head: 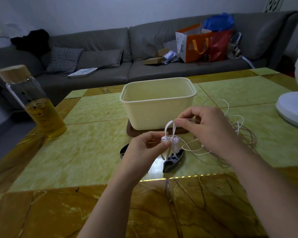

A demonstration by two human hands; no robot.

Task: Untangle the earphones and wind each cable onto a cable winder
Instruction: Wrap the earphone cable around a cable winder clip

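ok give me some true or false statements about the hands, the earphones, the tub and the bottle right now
1. The left hand and the right hand both pinch the white earphone cable above the table. True.
2. A coil of cable lies inside the cream tub. False: no cable shows in it; the loose cable lies on the table to the right of the tub.
3. The bottle stands upright on the left with its lid on. True.
4. The right hand holds the grey cable winder. False: the winder lies on the table below the hands.
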